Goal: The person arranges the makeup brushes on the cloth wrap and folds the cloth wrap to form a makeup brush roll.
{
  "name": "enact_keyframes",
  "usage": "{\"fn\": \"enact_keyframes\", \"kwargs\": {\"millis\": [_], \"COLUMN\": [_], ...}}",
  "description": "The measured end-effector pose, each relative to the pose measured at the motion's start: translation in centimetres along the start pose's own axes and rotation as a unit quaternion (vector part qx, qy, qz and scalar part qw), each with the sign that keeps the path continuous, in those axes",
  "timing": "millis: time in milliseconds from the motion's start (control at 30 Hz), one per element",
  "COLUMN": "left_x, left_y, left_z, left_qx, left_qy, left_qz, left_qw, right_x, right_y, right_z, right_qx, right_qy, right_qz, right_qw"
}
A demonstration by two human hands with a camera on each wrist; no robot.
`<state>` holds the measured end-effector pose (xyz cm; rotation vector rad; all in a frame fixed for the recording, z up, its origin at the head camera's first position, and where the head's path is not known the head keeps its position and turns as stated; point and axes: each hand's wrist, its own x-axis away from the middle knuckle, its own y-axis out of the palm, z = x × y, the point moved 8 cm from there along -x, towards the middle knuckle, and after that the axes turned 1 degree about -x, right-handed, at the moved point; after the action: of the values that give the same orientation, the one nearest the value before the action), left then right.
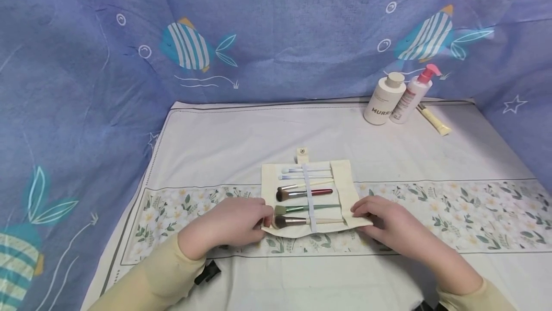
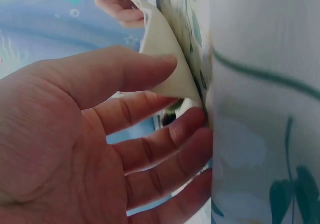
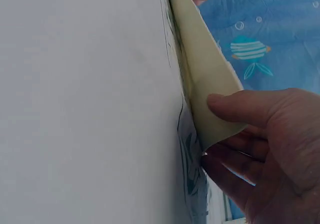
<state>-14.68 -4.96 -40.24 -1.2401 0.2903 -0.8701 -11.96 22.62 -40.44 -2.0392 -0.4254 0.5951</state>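
Note:
A cream fabric brush roll (image 1: pixel 342 177) lies unfolded in the middle of the table, its near edge lifted. Several makeup brushes sit in it under a pale elastic band, among them a red-handled brush (image 1: pixel 308 194), a green brush (image 1: pixel 306 208) and a big brown-bristled brush (image 1: pixel 297 221). My left hand (image 1: pixel 241 220) pinches the near left corner, thumb on the outer cloth in the left wrist view. At the near right corner my right hand (image 1: pixel 385 222) grips the cloth between thumb and fingers. A snap tab (image 1: pixel 303 154) sticks out from the far edge.
At the back right stand a white bottle (image 1: pixel 383 100) and a pump bottle with a pink top (image 1: pixel 413 95). A cream tube (image 1: pixel 433 119) lies beside them. A blue fish-print curtain (image 1: pixel 280 33) hangs behind the cloth-covered table (image 1: pixel 224 133).

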Motion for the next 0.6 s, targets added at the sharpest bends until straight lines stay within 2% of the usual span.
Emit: {"fn": "enact_keyframes", "kwargs": {"millis": [133,233,500,600], "left_x": [-0.2,-0.3,-0.5,-0.6], "left_y": [-0.3,-0.5,-1.3,-1.2], "left_z": [-0.5,-0.9,-2.2,-2.7], "left_qx": [0.013,0.029,0.080,0.110], "left_qy": [0.005,0.013,0.023,0.019], "left_qz": [0.009,0.015,0.028,0.023], "left_qw": [0.9999,0.9994,0.9961,0.9935], "right_x": [-0.2,-0.3,-0.5,-0.9], "right_y": [-0.4,-0.4,-0.3,-0.4], "right_z": [0.7,1.3,2.9,3.2], "right_qx": [-0.032,-0.060,-0.117,-0.120], "right_qy": [0.011,0.032,0.123,0.135], "right_qz": [0.016,0.015,-0.027,-0.030], "right_qw": [0.9993,0.9976,0.9852,0.9830]}}
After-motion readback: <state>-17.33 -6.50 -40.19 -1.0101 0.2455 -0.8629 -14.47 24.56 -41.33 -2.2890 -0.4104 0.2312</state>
